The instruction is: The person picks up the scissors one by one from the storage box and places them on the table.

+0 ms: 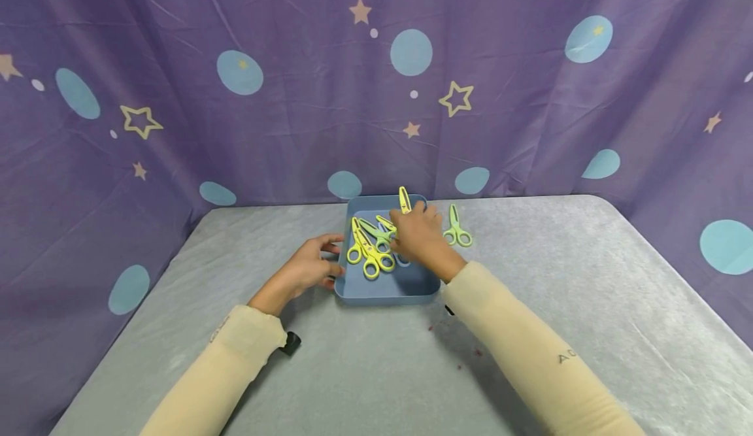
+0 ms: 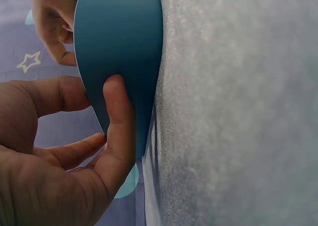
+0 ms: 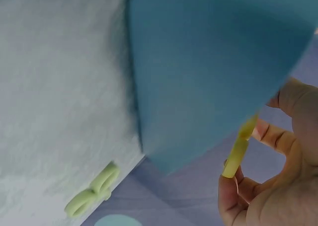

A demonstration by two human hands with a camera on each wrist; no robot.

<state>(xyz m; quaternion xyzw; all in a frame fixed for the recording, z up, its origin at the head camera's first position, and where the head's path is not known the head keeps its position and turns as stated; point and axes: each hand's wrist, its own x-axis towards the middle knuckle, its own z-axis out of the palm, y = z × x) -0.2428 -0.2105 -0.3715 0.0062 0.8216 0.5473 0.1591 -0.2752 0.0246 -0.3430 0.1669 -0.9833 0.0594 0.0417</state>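
Observation:
A blue tray [image 1: 388,300] lies on the table with several scissors in it. My left hand [image 1: 308,265] grips its left wall, with one finger against the outer side in the left wrist view. Over the tray's right part, my right hand [image 1: 419,232] holds yellow scissors [image 1: 404,199], blade pointing away; their yellow handle [image 3: 237,154] shows between the fingers in the right wrist view. Yellow scissors [image 1: 370,259] and green scissors [image 1: 376,232] overlap inside the tray. Blue scissors [image 1: 402,261] there are partly covered by my right hand.
Green scissors [image 1: 457,232] lie on the table just right of the tray. The grey cloth-covered table [image 1: 559,292] runs back to a purple curtain [image 1: 306,122] close behind the tray.

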